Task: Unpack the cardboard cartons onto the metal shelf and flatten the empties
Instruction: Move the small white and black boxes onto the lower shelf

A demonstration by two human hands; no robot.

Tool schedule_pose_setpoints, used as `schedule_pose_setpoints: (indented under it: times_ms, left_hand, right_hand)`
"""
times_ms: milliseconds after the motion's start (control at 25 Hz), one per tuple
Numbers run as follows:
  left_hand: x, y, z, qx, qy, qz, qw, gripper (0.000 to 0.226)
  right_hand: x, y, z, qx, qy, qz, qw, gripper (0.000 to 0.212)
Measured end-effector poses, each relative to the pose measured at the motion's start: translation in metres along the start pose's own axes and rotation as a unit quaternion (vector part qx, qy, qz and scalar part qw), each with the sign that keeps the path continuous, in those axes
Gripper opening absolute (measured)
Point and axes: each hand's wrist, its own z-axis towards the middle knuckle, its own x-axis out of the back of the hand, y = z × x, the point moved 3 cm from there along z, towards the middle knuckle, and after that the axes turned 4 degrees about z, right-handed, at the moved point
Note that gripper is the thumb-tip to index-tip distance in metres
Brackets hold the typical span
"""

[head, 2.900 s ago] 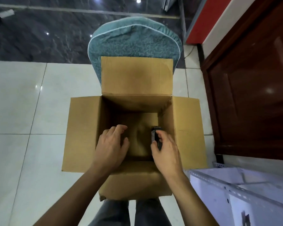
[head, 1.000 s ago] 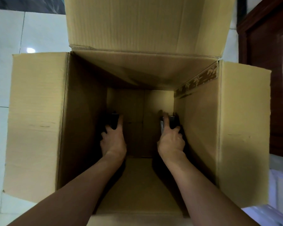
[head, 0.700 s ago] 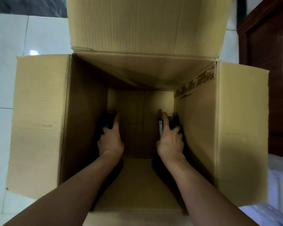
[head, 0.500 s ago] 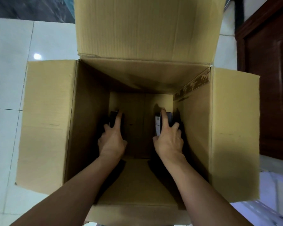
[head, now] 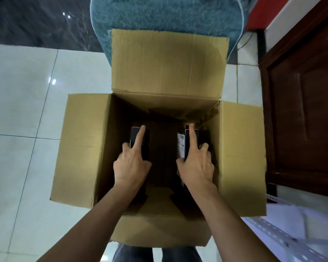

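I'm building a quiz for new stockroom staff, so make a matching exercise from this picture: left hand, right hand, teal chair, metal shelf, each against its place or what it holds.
1 left hand
2 right hand
3 teal chair
4 metal shelf

A beyond the carton's far flap
B grips the dark box with the white label
C lower right, outside the carton
D grips the plain dark box

Pairs: 1-D, 2-B, 3-A, 4-C
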Motion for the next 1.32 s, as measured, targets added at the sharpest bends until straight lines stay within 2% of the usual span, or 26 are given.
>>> schedule_pose_setpoints:
  times_ms: [520, 800, 960, 1320]
  left_hand:
    - [0.096, 0.046, -0.076, -0.040, 0.072, -0.022, 0.996, 0.109]
    - [0.130, 0.055, -0.096, -0.088, 0.077, -0.009, 0.993, 0.102]
    - [0.153, 0.060, -0.100, -0.126, 0.073, -0.019, 0.989, 0.096]
    - [0.191, 0.091, -0.129, -0.277, 0.096, -0.002, 0.956, 0.090]
  right_hand:
    - [0.099, -0.017, -0.071, 0.043, 0.083, 0.053, 0.994, 0.104]
    - [0.130, -0.028, -0.111, 0.031, 0.139, 0.090, 0.986, 0.094]
    - [0.146, -0.035, -0.134, -0.006, 0.170, 0.113, 0.979, 0.090]
    - [0.176, -0.032, -0.207, -0.119, 0.266, 0.159, 0.943, 0.079]
